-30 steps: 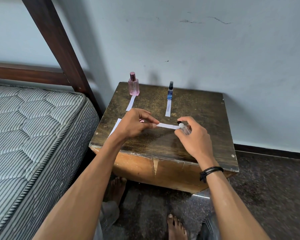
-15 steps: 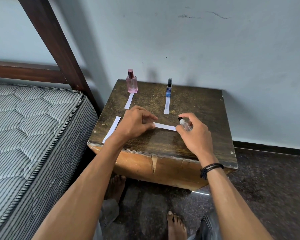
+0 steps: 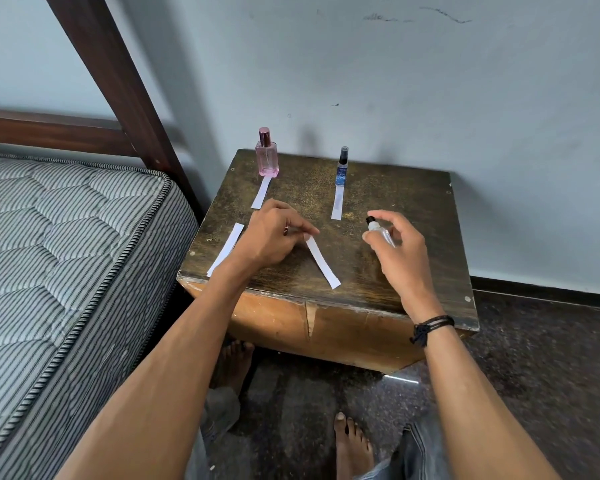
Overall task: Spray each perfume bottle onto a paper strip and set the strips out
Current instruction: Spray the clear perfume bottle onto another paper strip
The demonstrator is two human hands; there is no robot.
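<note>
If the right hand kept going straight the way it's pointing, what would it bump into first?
Probably the blue bottle; the right hand, gripping a small clear bottle, points forward and slightly left toward it. Depth is unclear.

The right hand [image 3: 399, 247], at the table's [image 3: 416, 202] 3 o'clock, hides all but the cap and shoulder of the clear bottle [image 3: 378, 233]. The left hand [image 3: 271, 237] covers the 11 o'clock end of the held strip [image 3: 323, 265]. The label on the blue bottle [image 3: 342, 171], at 12 o'clock, is too small to read.
</note>
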